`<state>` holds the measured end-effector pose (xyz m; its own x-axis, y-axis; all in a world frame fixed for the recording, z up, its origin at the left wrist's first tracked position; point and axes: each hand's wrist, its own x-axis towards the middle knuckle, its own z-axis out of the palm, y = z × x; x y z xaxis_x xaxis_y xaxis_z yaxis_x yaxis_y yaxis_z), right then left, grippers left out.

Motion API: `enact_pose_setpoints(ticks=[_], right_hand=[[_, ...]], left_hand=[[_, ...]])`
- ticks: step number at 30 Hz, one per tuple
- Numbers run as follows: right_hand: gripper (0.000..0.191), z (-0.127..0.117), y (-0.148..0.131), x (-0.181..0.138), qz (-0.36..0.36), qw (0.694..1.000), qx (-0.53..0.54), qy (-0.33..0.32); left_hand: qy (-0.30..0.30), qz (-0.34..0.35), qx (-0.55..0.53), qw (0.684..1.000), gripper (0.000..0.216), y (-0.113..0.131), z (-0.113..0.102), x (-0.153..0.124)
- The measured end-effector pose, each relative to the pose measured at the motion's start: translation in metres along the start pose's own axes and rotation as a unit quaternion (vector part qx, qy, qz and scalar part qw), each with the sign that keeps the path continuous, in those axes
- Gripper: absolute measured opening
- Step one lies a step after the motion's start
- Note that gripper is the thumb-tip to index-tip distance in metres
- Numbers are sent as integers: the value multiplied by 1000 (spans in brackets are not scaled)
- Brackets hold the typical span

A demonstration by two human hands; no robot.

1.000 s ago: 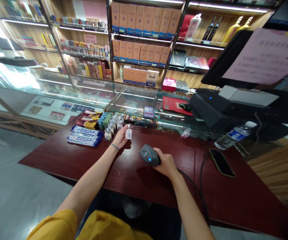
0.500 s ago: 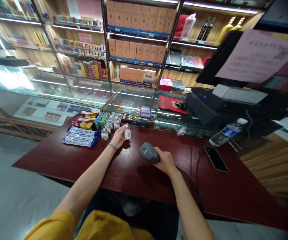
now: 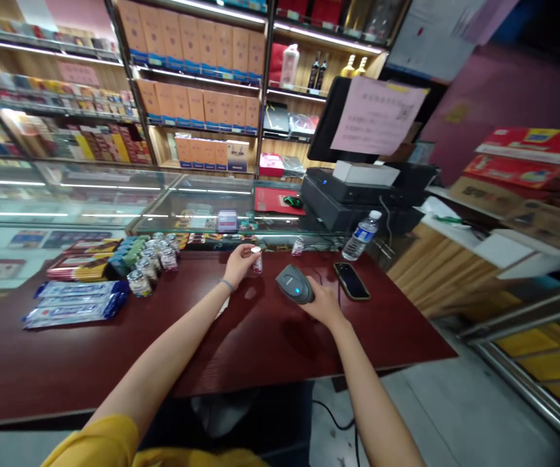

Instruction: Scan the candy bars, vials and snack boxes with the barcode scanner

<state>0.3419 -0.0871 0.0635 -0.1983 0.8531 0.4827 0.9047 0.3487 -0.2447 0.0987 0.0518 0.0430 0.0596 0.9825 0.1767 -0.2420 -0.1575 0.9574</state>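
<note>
Your left hand (image 3: 239,261) has its fingers (image 3: 247,253) clamped on a small clear bottle (image 3: 257,261). The bottle stands upright, long axis vertical, white cap up, with its base at or just above the tabletop (image 3: 115,353); I can't tell if it touches. It sits at the far middle of the tabletop, well right of the cluster of small jars (image 3: 156,258).

Your right hand (image 3: 323,305) is wrapped tight around the grip of the grey barcode scanner (image 3: 294,284). The scanner's long axis runs from your palm up and to the left. Its head points at the bottle and is near it, but they are not touching. A blue light is lit on top of the head.

Versus 0.5 s ago:
- Your view has swung right, so the jars and the blue snack packs (image 3: 73,303) now sit far left.
- The bottle is further from the jars than it was.
- The scanner light was dark then and is on now.
- Both grips are unchanged.

A black phone (image 3: 351,281) lies flat just right of the scanner. A water bottle (image 3: 361,235) stands behind it.

The pink sheet (image 3: 377,115) on the monitor carries print, and the water bottle has a blue label. Both are too small to read, and the small bottle's label is also illegible.
</note>
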Motion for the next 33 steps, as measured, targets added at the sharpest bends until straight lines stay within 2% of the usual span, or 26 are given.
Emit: enact_pose_setpoints(ticks=[4,7,13,17,22,33], right_hand=[[41,-18,34,-15,30,999,-4,34],[40,-27,54,-24,59,998,-9,36],[38,-34,79,-34,86,995,-11,38],[38,-33,89,-37,96,995,-13,36],[37,-30,93,-39,102,994,-10,37],[37,-28,88,-37,104,994,-19,35]], left_hand=[[-22,29,24,999,37,-30,58,14],[-22,58,70,996,35,-47,95,21],[9,63,178,982,31,-67,144,35],[45,76,230,969,30,-83,161,48],[69,110,258,957,32,-96,171,60],[80,113,270,953,32,-99,171,58]])
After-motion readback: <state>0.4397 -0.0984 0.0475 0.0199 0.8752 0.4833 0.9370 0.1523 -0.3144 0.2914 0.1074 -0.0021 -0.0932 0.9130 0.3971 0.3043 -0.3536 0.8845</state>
